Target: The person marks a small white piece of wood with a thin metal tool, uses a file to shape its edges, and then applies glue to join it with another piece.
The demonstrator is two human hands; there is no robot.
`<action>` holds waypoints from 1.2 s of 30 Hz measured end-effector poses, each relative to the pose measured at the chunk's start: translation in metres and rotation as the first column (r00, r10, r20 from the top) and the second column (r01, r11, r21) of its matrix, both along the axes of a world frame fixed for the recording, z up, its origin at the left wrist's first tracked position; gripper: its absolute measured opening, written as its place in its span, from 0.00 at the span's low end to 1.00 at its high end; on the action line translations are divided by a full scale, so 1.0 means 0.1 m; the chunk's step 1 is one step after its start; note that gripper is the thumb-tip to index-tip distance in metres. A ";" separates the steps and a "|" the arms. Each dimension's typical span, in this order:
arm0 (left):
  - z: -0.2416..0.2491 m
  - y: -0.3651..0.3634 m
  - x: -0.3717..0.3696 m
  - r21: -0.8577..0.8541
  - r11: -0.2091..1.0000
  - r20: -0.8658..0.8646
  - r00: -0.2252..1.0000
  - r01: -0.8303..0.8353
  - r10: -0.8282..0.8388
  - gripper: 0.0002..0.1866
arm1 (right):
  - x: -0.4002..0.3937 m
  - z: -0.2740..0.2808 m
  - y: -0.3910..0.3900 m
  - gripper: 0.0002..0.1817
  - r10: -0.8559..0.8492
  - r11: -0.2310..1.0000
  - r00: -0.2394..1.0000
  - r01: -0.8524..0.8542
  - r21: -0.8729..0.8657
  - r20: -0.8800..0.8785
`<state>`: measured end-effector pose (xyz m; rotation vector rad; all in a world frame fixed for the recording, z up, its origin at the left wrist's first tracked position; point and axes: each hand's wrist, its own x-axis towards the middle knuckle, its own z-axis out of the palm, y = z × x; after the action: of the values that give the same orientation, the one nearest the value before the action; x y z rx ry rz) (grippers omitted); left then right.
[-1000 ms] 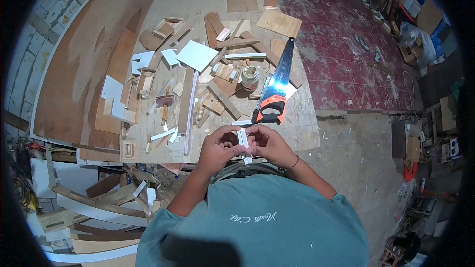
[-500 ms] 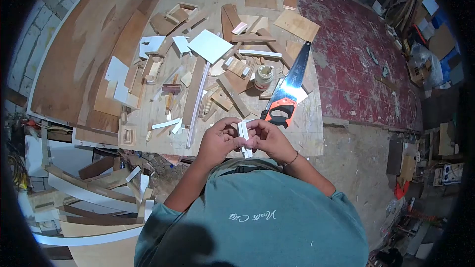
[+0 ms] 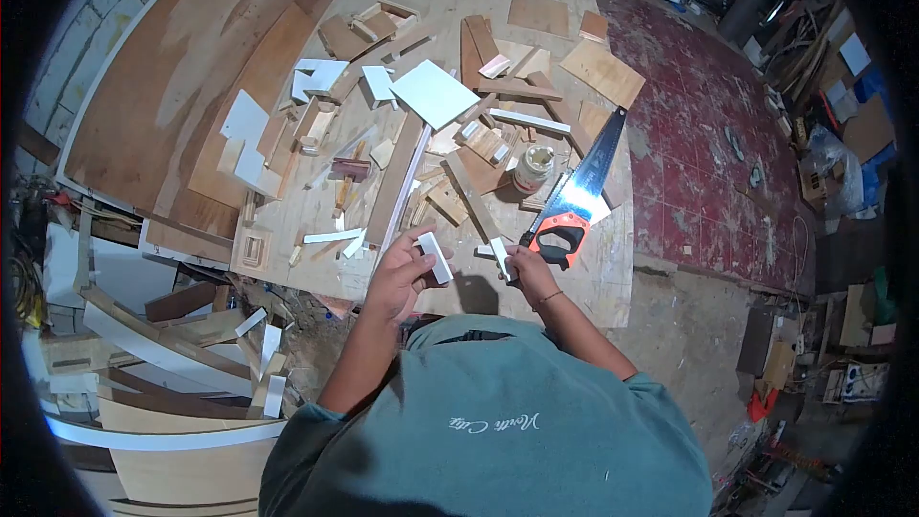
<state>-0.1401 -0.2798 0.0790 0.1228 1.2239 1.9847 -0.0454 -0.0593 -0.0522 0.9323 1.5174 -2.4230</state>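
Observation:
A small white-faced block [image 3: 436,258] is gripped in my left hand [image 3: 394,278], between thumb and fingers, above the table's near edge. My right hand [image 3: 532,276] is closed on a narrow white strip [image 3: 501,257], with its fingers over the lower part. A gap separates the two hands. Close beyond the right hand lies a handsaw [image 3: 565,225] with an orange and black handle, its blade angled away to the upper right. A brown wood strip [image 3: 469,193] ends near the white strip. An open glass jar [image 3: 533,172] stands behind the saw handle.
Wood offcuts and a white panel [image 3: 434,94] clutter the middle of the worktable [image 3: 603,292]. Small wooden frames [image 3: 383,19] sit at the back left. Large brown boards [image 3: 163,86] lean along the left, with more scrap [image 3: 191,345] below. Red tiled floor [image 3: 670,153] is at right.
My hands, together on the white pieces before, have moved apart with one piece in each. The left hand went left, the right hand right. The view has shifted slightly.

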 end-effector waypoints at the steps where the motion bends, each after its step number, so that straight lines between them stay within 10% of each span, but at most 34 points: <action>1: -0.02 0.00 0.01 0.026 1.000 0.041 0.999 -0.016 0.015 0.23 | 0.00 0.01 -0.02 0.16 0.005 1.000 1.000 -0.005 0.002 -0.001; 18: 0.04 -0.09 0.11 0.232 0.972 0.020 0.998 0.045 -0.051 0.18 | -0.22 0.08 -0.13 0.18 0.201 0.962 0.975 -0.179 0.206 -0.090; 23: 0.10 -0.12 0.14 0.241 0.970 0.163 0.985 0.015 -0.056 0.15 | -0.27 0.31 -0.17 0.27 0.237 0.851 0.942 -0.084 0.518 -0.237; 36: 0.01 -0.10 0.15 0.067 0.962 0.104 0.957 0.264 -0.270 0.23 | -0.12 1.43 -0.38 0.08 0.557 0.726 0.722 -0.184 0.663 -0.410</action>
<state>-0.1255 -0.2895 0.0798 0.1910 1.0253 1.7637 -0.0573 -0.0977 0.0912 -0.1967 2.4555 -2.0128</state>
